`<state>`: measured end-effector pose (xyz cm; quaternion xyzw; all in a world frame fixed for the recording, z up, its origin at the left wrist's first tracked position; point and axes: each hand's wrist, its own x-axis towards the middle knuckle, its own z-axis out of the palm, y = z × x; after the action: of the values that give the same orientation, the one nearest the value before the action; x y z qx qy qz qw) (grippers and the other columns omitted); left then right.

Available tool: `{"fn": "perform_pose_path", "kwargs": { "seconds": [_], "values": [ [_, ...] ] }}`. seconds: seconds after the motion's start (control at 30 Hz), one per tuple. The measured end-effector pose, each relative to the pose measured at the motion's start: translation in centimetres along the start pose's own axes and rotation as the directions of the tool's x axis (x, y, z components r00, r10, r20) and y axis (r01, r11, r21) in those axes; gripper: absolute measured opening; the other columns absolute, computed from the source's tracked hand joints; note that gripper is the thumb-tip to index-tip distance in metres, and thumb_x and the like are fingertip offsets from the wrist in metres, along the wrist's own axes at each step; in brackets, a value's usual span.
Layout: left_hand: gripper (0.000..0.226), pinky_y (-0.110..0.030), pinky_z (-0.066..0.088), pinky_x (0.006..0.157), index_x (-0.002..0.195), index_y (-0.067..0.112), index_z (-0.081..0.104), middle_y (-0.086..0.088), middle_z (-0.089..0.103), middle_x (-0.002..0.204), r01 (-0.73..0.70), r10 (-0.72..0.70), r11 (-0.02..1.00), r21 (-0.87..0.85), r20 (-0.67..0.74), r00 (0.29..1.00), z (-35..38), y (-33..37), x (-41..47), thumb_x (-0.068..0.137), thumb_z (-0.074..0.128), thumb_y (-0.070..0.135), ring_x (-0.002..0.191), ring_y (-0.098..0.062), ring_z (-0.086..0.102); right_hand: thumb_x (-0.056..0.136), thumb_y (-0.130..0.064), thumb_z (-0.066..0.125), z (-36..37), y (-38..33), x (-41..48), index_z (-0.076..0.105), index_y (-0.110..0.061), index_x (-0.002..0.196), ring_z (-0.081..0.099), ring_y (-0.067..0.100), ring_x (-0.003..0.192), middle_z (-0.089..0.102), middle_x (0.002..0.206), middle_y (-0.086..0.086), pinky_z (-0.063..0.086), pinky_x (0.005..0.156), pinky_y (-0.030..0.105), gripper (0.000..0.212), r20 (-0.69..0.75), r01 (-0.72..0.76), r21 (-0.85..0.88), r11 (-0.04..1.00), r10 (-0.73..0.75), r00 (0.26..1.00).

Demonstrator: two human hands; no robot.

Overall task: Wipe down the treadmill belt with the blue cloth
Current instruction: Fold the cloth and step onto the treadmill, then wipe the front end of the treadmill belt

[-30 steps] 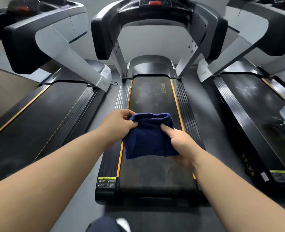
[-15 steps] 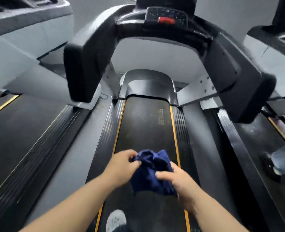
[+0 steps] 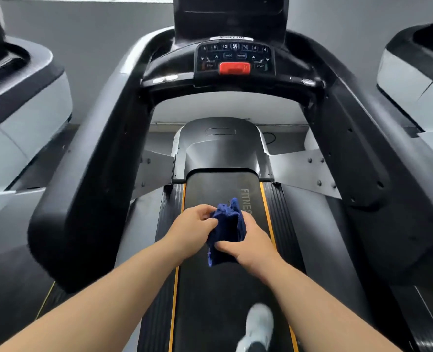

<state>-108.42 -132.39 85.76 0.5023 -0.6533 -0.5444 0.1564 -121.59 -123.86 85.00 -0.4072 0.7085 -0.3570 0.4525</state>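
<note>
I see the bunched blue cloth held over the treadmill belt. Left hand pinches its upper edge; right hand has fingers curled round its lower part. White shoe on belt.

The cloth is covering the end of the lettering on the belt; the blurred shoe is running off the bottom edge.

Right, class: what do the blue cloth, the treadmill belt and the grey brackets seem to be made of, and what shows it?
Blue cloth: soft terry-like fabric, probably; it bunches into fuzzy folds. Treadmill belt: likely rubber, matte black, flat with printed lettering. Grey brackets: apparently metal, dull sheen, visible bolts.
</note>
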Motion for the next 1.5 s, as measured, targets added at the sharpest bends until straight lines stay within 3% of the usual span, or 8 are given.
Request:
{"fn": "perform_pose_path", "kwargs": {
  "seconds": [0.27, 0.4, 0.5, 0.7, 0.87, 1.17, 1.33, 1.5],
  "values": [
    [0.036, -0.027, 0.050, 0.076, 0.089, 0.033, 0.069, 0.014, 0.070, 0.088, 0.098, -0.102, 0.995, -0.038, -0.130, 0.986, 1.6, 2.7, 20.1, 0.090, 0.038, 0.015, 0.085, -0.007, 0.062, 0.075, -0.046, 0.070, -4.5, 0.1, 21.2, 0.042, -0.027, 0.109, 0.057, 0.008, 0.082, 0.059, 0.094, -0.012, 0.045, 0.062, 0.027, 0.047, -0.021, -0.078, -0.131, 0.988, 0.076, 0.997],
    [0.034, -0.028, 0.044, 0.084, 0.099, 0.020, 0.070, 0.005, 0.069, 0.102, 0.194, -0.199, 0.980, -0.050, -0.131, 0.971, 1.5, 0.9, 27.4, 0.096, 0.036, 0.023, 0.099, -0.013, 0.060, 0.081, -0.032, 0.061, -4.7, 1.6, 30.2, 0.048, -0.023, 0.097, 0.057, 0.016, 0.077, 0.061, 0.087, -0.004, 0.048, 0.066, 0.033, 0.023, -0.006, -0.150, -0.221, 0.964, 0.152, 0.988],
    [0.031, -0.027, 0.043, 0.091, 0.106, 0.028, 0.067, 0.015, 0.068, 0.104, 0.248, -0.265, 0.962, -0.115, -0.168, 0.950, 0.0, -1.8, 32.5, 0.097, 0.037, 0.033, 0.103, -0.004, 0.059, 0.079, -0.025, 0.061, -4.6, 3.0, 36.5, 0.048, -0.017, 0.087, 0.054, 0.023, 0.074, 0.060, 0.085, 0.002, 0.044, 0.063, 0.034, 0.017, -0.045, -0.207, -0.293, 0.934, 0.203, 0.978],
    [0.015, -0.028, 0.046, 0.087, 0.094, 0.037, 0.062, 0.016, 0.068, 0.103, 0.333, -0.318, 0.940, 0.076, -0.158, 0.935, -3.6, -11.5, 45.3, 0.095, 0.046, 0.036, 0.098, -0.005, 0.061, 0.081, -0.022, 0.062, -1.2, 6.7, 50.6, 0.045, -0.023, 0.102, 0.056, 0.024, 0.081, 0.057, 0.092, 0.000, 0.045, 0.067, 0.031, 0.028, -0.095, -0.206, -0.324, 0.923, 0.185, 0.978],
    [0.032, -0.021, 0.041, 0.070, 0.122, 0.029, 0.056, 0.013, 0.060, 0.117, 0.398, -0.358, 0.906, 0.144, -0.240, 0.902, -2.8, -22.9, 57.6, 0.091, 0.051, 0.028, 0.095, -0.007, 0.056, 0.079, -0.020, 0.064, 6.2, 15.1, 64.1, 0.040, -0.020, 0.095, 0.054, 0.024, 0.081, 0.054, 0.090, 0.001, 0.036, 0.064, 0.028, 0.028, -0.050, -0.115, -0.353, 0.928, 0.103, 0.993],
    [0.063, -0.033, 0.038, 0.100, 0.142, 0.031, 0.034, -0.001, 0.041, 0.145, 0.403, -0.302, 0.768, 0.498, -0.274, 0.913, -0.2, -45.5, 75.4, 0.084, 0.058, 0.025, 0.126, -0.024, 0.046, 0.081, -0.017, 0.057, 14.8, 34.8, 87.6, 0.052, -0.017, 0.102, 0.046, 0.022, 0.082, 0.050, 0.105, 0.003, 0.034, 0.068, 0.029, 0.021, 0.009, 0.005, -0.523, 0.852, 0.000, 1.000],
    [0.086, -0.044, 0.024, 0.115, 0.152, 0.031, 0.006, -0.004, 0.003, 0.160, 0.414, -0.350, 0.627, 0.660, -0.236, 0.907, -1.4, -53.7, 82.3, 0.087, 0.061, 0.044, 0.142, -0.036, 0.020, 0.083, -0.016, 0.055, 18.2, 39.4, 97.3, 0.049, -0.019, 0.115, 0.054, 0.029, 0.094, 0.052, 0.117, 0.007, 0.042, 0.074, 0.033, 0.032, 0.045, 0.123, -0.583, 0.803, -0.120, 0.992],
    [0.081, -0.052, 0.018, 0.115, 0.152, 0.026, -0.006, -0.007, -0.011, 0.159, 0.495, -0.472, 0.515, 0.700, -0.251, 0.845, -1.5, -57.7, 85.6, 0.093, 0.044, 0.054, 0.141, -0.049, 0.005, 0.085, -0.014, 0.053, 21.0, 42.1, 101.3, 0.046, -0.018, 0.120, 0.052, 0.032, 0.102, 0.049, 0.118, 0.009, 0.040, 0.079, 0.035, 0.036, 0.029, 0.187, -0.604, 0.775, -0.214, 0.976]
  ]
}}
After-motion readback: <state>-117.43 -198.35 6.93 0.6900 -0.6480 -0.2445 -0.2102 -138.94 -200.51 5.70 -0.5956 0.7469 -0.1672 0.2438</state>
